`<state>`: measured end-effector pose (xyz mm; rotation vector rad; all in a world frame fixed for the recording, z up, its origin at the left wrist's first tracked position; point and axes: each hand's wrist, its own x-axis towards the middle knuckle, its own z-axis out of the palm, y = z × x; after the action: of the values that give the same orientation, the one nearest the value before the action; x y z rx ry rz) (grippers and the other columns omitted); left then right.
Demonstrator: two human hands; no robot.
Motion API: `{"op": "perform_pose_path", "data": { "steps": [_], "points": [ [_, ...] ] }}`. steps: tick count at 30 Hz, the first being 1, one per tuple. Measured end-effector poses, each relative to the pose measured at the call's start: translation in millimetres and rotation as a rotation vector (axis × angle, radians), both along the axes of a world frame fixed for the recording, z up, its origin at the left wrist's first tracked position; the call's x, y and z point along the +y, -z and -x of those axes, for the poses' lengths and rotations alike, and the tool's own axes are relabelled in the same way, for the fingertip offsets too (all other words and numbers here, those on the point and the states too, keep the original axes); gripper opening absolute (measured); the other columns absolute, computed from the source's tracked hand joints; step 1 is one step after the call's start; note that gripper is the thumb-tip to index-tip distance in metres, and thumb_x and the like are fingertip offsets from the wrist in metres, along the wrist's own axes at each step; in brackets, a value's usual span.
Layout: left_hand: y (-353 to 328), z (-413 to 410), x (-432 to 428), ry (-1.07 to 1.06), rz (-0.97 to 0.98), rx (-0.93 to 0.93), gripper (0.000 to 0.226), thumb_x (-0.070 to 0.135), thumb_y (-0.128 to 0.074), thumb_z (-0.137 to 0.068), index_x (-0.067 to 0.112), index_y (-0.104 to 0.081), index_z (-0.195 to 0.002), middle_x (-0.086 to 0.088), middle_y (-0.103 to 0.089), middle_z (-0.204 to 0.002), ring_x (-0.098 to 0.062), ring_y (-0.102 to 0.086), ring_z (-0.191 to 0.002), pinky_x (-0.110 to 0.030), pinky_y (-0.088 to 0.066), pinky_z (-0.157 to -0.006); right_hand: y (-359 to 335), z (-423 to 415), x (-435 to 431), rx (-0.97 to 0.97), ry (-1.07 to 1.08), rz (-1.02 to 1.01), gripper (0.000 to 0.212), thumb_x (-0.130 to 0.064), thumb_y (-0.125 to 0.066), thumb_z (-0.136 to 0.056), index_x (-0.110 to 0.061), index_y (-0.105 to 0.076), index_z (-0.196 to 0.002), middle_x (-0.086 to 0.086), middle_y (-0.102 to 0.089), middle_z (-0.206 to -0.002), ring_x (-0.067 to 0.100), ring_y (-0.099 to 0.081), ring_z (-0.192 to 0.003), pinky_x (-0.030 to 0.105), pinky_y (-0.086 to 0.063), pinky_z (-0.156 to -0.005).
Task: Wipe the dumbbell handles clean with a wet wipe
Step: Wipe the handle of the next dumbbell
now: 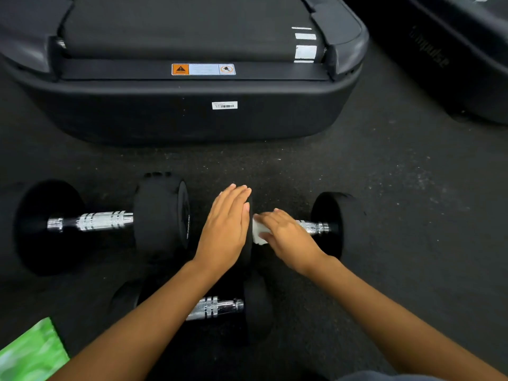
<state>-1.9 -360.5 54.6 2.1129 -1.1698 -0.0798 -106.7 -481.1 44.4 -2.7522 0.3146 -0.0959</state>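
Three black dumbbells with chrome handles lie on the dark rubber floor. On the right dumbbell (335, 224), my right hand (286, 235) presses a folded white wet wipe (258, 232) around the left end of its handle. My left hand (225, 229) lies flat, fingers together, against that dumbbell's left weight, which it mostly hides. The left dumbbell (101, 221) lies untouched, its handle fully visible. The near dumbbell (220, 307) sits under my left forearm, which hides part of its handle.
The rear end of a black treadmill (192, 111) stands just beyond the dumbbells. A second machine (453, 64) is at the far right. A green packet (30, 353) lies at the bottom left corner.
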Motion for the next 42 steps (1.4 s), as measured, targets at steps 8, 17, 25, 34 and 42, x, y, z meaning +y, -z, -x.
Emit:
{"op": "perform_pose_path", "data": {
  "steps": [8,17,25,34,42],
  "points": [
    [-2.9,-0.1,-1.3,-0.009,0.002,0.013,0.054,0.035,-0.017,-0.095,0.008,-0.045,-0.133,-0.005,-0.046,-0.139,-0.015,-0.029,-0.136,-0.034,-0.021,-0.114,7.8,-4.4,11.2,-0.136,0.006,0.143,0.049,-0.001,-0.081,-0.062,-0.002,-0.063,-0.109,0.010,-0.069,-0.101,0.024,-0.065,-0.095,0.038,-0.036,-0.102],
    [-2.0,0.9,-0.1,0.002,-0.001,0.009,0.053,0.034,-0.017,-0.096,0.008,-0.044,-0.134,-0.005,-0.045,-0.140,-0.014,-0.027,-0.136,-0.032,-0.018,-0.114,1.6,14.5,-14.8,-0.054,0.088,0.125,0.036,-0.022,-0.062,-0.088,-0.003,-0.060,-0.119,0.009,-0.067,-0.110,0.023,-0.061,-0.105,0.032,-0.026,-0.110],
    [-3.4,-1.1,0.0,-0.003,-0.008,0.003,0.055,0.034,-0.017,-0.095,0.007,-0.045,-0.134,-0.006,-0.046,-0.139,-0.016,-0.029,-0.136,-0.029,-0.015,-0.113,2.5,1.7,0.1,0.006,0.012,0.035,0.038,-0.012,-0.058,-0.089,-0.002,-0.054,-0.125,0.013,-0.062,-0.121,0.027,-0.057,-0.112,0.034,-0.025,-0.111],
    [-1.9,0.3,-1.5,-0.002,-0.003,0.020,0.055,0.035,-0.017,-0.095,0.008,-0.044,-0.134,-0.005,-0.044,-0.140,-0.015,-0.027,-0.136,-0.035,-0.020,-0.114,-7.4,-1.7,-7.9,0.080,0.074,-0.029,0.040,-0.023,-0.044,-0.098,-0.007,-0.045,-0.134,0.009,-0.054,-0.132,0.019,-0.047,-0.124,0.025,-0.015,-0.112],
    [-3.0,1.7,1.8,0.000,-0.008,0.007,0.054,0.034,-0.017,-0.096,0.008,-0.044,-0.135,-0.004,-0.044,-0.140,-0.014,-0.027,-0.137,-0.032,-0.017,-0.114,-12.8,10.8,-14.4,0.032,-0.010,-0.024,0.042,-0.005,-0.052,-0.091,-0.009,-0.048,-0.133,0.007,-0.052,-0.135,0.017,-0.045,-0.127,0.017,-0.008,-0.110]
  ]
}}
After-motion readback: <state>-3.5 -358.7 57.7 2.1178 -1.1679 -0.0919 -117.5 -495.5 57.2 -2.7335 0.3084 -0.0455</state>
